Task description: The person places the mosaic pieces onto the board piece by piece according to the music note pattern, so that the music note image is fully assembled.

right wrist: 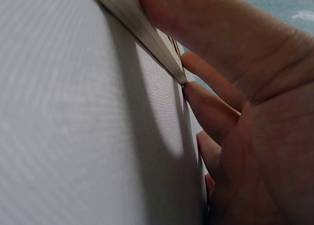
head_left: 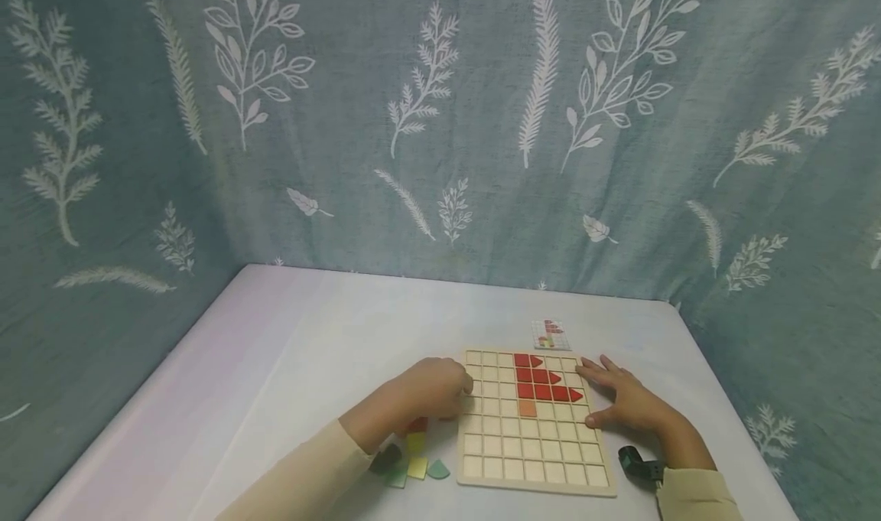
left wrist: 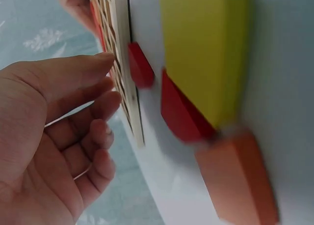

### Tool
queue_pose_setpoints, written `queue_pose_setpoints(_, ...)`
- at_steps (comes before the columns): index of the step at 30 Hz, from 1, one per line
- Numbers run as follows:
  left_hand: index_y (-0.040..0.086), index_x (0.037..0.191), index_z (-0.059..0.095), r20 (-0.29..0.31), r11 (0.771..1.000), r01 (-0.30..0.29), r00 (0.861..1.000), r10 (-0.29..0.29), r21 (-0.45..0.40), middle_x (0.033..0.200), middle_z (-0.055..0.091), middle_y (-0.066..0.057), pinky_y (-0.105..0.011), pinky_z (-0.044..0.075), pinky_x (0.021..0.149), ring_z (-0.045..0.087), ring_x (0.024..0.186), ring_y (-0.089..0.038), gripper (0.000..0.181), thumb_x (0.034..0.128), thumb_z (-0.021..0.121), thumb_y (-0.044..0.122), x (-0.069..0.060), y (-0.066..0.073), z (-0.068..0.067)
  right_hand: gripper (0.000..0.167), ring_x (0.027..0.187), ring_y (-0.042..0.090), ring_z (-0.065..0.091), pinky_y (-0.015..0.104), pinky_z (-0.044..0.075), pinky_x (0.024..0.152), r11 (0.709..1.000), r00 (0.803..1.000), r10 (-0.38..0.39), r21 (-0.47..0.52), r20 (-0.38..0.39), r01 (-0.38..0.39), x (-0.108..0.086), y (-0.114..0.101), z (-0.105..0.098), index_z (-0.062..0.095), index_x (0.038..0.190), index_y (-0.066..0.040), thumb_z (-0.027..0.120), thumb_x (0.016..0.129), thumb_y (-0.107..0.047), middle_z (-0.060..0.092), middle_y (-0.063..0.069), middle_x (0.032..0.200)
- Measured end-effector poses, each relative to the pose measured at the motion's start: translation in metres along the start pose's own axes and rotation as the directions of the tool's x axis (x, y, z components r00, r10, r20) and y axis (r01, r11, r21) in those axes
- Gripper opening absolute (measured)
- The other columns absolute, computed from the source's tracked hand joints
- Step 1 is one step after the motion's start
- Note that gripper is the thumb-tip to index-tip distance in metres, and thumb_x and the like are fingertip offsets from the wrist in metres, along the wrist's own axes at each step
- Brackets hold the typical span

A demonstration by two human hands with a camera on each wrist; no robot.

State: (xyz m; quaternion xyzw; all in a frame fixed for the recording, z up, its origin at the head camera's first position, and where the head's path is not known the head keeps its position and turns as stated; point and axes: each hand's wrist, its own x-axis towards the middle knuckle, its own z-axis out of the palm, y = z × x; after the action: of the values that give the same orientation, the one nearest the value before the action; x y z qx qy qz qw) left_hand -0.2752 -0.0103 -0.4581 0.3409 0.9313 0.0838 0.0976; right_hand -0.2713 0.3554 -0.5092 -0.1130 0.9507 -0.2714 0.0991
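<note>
The wooden grid board (head_left: 537, 487) lies on the table, with three rows of red pieces (head_left: 543, 392) in its upper cells, each ending in a point. One orange square (head_left: 527, 408) sits below them. My left hand (head_left: 430, 389) is at the board's left edge, fingers loosely bent; in the left wrist view no piece shows between thumb and fingertips. My right hand (head_left: 629, 402) rests against the board's right edge, fingers spread and thumb touching its side (right wrist: 157, 43). Beside the left hand lie a yellow block (left wrist: 201, 53), an orange block (left wrist: 235, 181) and red pointed pieces (left wrist: 184, 109).
A small pattern card (head_left: 551, 335) lies behind the board. Left of the board are loose yellow squares (head_left: 417, 468) and green pieces (head_left: 438, 470), partly hidden by my left arm. A dark wrist strap device (head_left: 640, 464) sits at my right wrist. Patterned curtains (head_left: 440, 123) enclose the white table (head_left: 330, 314).
</note>
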Motion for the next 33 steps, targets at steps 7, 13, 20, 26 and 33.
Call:
queue_pose_setpoints(7,0.020,0.103,0.074,0.053,0.995,0.093,0.994,-0.091,-0.034,0.082,0.063,0.010,-0.032,0.050,0.077,0.054,0.067,-0.008,0.018,0.0863,0.072,0.026,-0.020,-0.013,-0.006,0.107,0.142,0.048,0.004,0.072,0.005,0.103,1.000,1.000,-0.003,0.004,0.000,0.003,0.000,0.003,-0.002,0.046,0.145,-0.012,0.087,0.055,-0.053,0.027,0.013,0.156)
queue_pose_setpoints(13,0.020,0.108,0.074,0.073,0.977,0.203,0.977,-0.199,-0.062,0.091,0.067,0.009,-0.031,0.050,0.075,0.055,0.073,-0.011,0.027,0.0814,0.076,0.019,-0.040,-0.023,-0.007,0.108,0.141,0.049,0.004,0.071,0.004,0.104,1.000,1.000,-0.005,0.017,-0.004,0.005,0.000,0.003,-0.002,0.047,0.144,-0.011,0.088,0.053,-0.053,0.027,0.015,0.156)
queue_pose_setpoints(20,0.021,0.102,0.076,0.051,0.959,0.258,0.966,-0.254,-0.117,0.088,0.064,0.012,-0.035,0.051,0.082,0.054,0.076,-0.011,0.018,0.0845,0.072,0.024,-0.061,-0.033,-0.004,0.107,0.142,0.048,0.004,0.066,0.002,0.107,0.999,0.999,-0.046,0.010,-0.006,0.046,0.001,0.002,-0.003,0.047,0.144,-0.009,0.087,0.055,-0.052,0.028,0.016,0.155)
queue_pose_setpoints(26,0.021,0.100,0.076,-0.001,0.986,0.119,0.993,-0.120,-0.118,0.087,0.063,0.017,-0.033,0.050,0.084,0.053,0.075,-0.005,0.015,0.0864,0.073,0.026,-0.074,-0.034,0.004,0.104,0.142,0.048,0.004,0.067,0.002,0.107,0.999,0.999,-0.042,0.017,-0.009,0.043,-0.001,-0.002,-0.004,0.048,0.143,-0.009,0.088,0.056,-0.048,0.028,0.017,0.155)
queue_pose_setpoints(33,0.024,0.087,0.073,-0.006,0.994,-0.015,1.000,0.014,-0.109,0.072,0.054,0.017,-0.023,0.046,0.065,0.047,0.065,-0.005,0.008,0.0815,0.075,0.018,-0.097,-0.027,0.010,0.104,0.141,0.049,0.004,0.067,0.002,0.107,0.999,0.999,-0.047,0.016,0.008,0.046,-0.002,-0.003,-0.002,0.047,0.143,-0.008,0.088,0.057,-0.048,0.027,0.018,0.155)
